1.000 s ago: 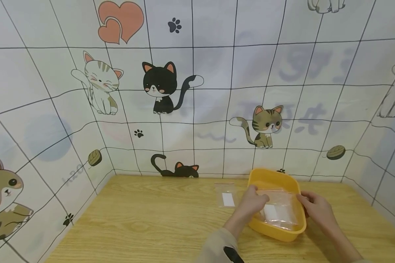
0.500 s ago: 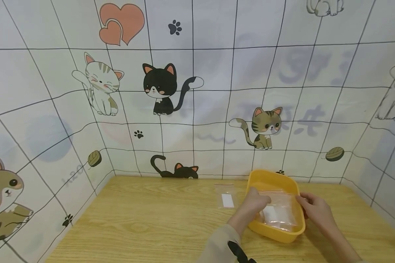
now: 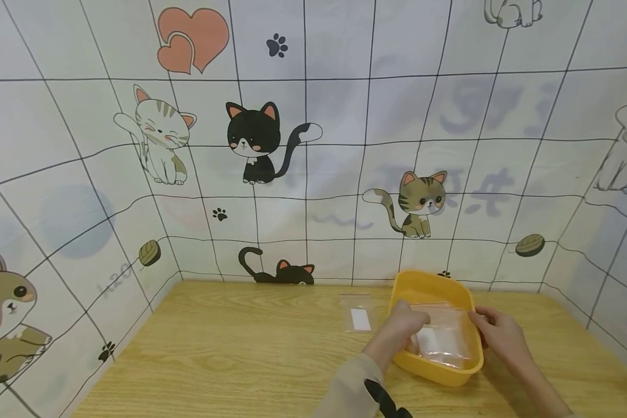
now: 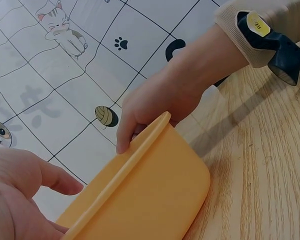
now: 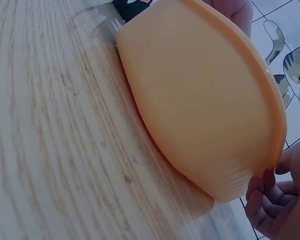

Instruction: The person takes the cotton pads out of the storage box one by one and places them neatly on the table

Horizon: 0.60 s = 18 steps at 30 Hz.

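A yellow plastic basin [image 3: 439, 371] stands on the right of the table, in the head view. Inside it lie clear zip bags [image 3: 444, 334], one with a white label. My left hand [image 3: 404, 325] holds the basin's left side, its thumb inside over the bags; its other fingers are mostly hidden. On the opposite side my right hand [image 3: 498, 328] grips the rim. The right wrist view shows the fingers [image 5: 257, 197] curled against the outer wall, the thumb at the rim. Another zip bag [image 3: 357, 313] with a white label lies flat left of the basin.
The wood-grain table [image 3: 240, 348] ends at a pale cloth wall [image 3: 334, 174] printed with cats and a grid. Close behind the basin is this wall. Beige sleeves cover the forearms; a black strap [image 3: 384, 397] crosses the left one.
The head view has shifted slightly. Both hands stay at the basin's sides, and the bags lie as before.
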{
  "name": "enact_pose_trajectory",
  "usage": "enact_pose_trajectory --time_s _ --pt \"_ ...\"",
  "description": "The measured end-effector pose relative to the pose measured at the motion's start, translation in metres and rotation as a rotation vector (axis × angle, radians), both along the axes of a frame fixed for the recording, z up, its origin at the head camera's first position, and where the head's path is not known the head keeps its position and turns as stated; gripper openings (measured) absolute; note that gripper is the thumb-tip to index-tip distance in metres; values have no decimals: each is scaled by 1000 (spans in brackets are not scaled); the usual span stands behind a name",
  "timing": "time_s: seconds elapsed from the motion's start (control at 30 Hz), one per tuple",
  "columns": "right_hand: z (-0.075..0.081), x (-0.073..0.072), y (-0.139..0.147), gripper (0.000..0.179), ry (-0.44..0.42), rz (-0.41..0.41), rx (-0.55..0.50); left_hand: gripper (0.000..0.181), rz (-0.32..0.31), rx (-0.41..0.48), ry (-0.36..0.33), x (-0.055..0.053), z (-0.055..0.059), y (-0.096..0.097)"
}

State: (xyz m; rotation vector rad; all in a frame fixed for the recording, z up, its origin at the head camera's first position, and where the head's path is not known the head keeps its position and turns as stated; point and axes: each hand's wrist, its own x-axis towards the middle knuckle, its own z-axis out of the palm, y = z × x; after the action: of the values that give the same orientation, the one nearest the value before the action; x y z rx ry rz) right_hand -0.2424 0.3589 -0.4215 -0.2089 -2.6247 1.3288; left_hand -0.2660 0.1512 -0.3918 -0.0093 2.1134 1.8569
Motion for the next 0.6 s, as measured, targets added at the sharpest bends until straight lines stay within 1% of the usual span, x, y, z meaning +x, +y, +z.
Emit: enact_pose_trajectory --time_s 0.13,0.27,0.47,0.6 --pt "0 0 0 53 0 -5 9 47 10 25 -22 -1 -1 1" --pt "-1 0 1 54 3 -6 7 46 20 27 -29 -2 -2 2" --pt "-2 1 1 57 -12 11 -39 46 34 21 -38 -5 -2 5" --pt "-3 0 2 57 -11 8 -28 43 50 18 -49 -7 -4 7"
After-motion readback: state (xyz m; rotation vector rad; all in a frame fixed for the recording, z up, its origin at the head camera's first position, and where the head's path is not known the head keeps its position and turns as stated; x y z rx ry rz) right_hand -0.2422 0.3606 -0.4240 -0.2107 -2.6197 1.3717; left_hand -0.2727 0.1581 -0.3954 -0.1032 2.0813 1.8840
